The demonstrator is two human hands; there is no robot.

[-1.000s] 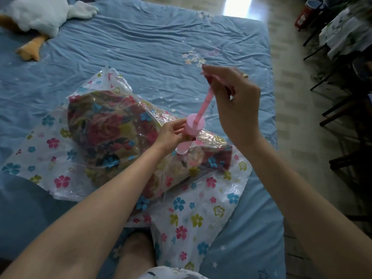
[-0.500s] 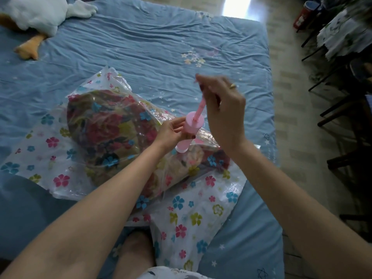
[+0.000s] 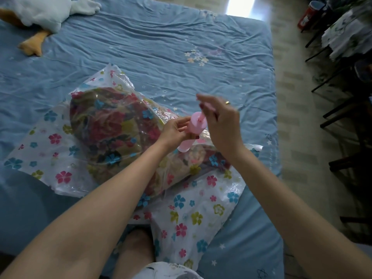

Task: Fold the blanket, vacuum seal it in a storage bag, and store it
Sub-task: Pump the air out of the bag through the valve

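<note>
Bed: blue sheet covers it, and everything below is placed from the storage bag lying on it.
Storage bag: clear plastic with printed flowers, its slack flat end nearest the person, the bulging part further off.
Blanket: already folded into a bundle and inside the bag; that step looks done.
Left hand: fingers wrapped round the barrel of the pink pump, steadying it on top of the bag.
Right hand: pinching the pump's handle just above the barrel, plunger almost fully down.
Progress: pumping air out, roughly midway; the bag is loose and puffy round the blanket, so more strokes seem needed.
Left to do: finish sealing, then store the bag.
Stuffed goose: beyond the bag, at the bed's far left corner.
</note>
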